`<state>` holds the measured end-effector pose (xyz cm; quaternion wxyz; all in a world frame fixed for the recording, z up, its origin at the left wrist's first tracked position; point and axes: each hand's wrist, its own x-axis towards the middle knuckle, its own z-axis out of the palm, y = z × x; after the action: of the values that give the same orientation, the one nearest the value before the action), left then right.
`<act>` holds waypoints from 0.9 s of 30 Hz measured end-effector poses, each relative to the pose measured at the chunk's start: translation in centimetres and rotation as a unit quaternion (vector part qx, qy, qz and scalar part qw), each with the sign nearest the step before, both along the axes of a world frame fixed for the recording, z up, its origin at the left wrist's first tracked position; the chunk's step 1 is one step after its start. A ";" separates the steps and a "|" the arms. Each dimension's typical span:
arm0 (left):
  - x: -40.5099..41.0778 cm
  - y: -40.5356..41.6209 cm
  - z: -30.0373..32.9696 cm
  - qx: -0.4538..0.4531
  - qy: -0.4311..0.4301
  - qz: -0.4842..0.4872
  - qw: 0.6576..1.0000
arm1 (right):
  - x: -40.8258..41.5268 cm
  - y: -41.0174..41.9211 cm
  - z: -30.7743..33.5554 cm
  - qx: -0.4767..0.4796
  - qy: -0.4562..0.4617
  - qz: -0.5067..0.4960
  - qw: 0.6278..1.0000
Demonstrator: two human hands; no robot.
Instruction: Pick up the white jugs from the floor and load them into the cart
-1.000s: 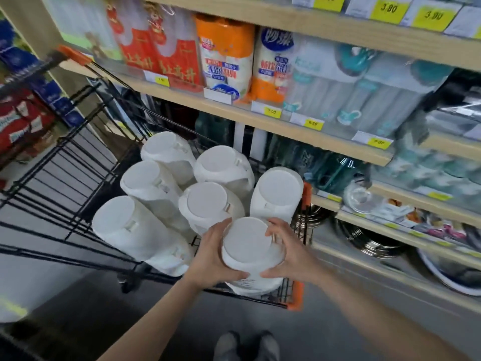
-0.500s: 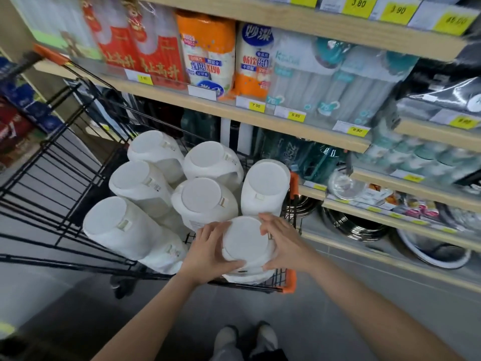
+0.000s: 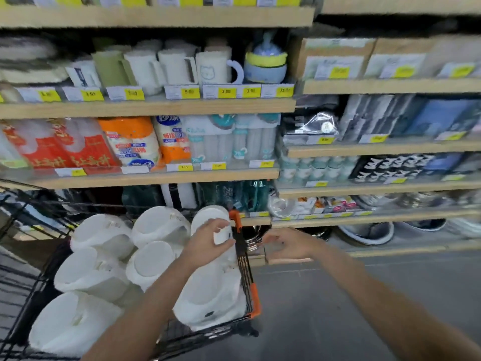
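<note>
Clearly light, rigid plastic jugs [image 3: 208, 295] at cart [image 3: 244, 269] right edge — grab by handle/rim; left hand [image 3: 208, 243] and right hand [image 3: 289, 244] loosely curled, holding nothing.

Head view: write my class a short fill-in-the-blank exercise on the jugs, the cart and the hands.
1. The white jugs lie inside the black wire ____.
2. The cart has corner pieces coloured ____.
3. The left hand hovers over the jugs; the right hand is outside the cart and holds ____.
4. The price tags on the shelves are ____.

Missing words: cart; orange; nothing; yellow
</note>
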<state>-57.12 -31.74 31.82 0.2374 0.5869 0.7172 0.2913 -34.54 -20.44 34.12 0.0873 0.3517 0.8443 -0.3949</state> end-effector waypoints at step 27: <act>61.1 35.5 4.5 -0.083 -0.115 -0.324 0.935 | 61.5 17.0 2.4 -0.018 0.148 -0.523 0.839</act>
<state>4.00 3.74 36.35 0.4475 0.7285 0.4770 0.2038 26.97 -3.44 36.49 -0.2518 0.6767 0.5307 -0.4439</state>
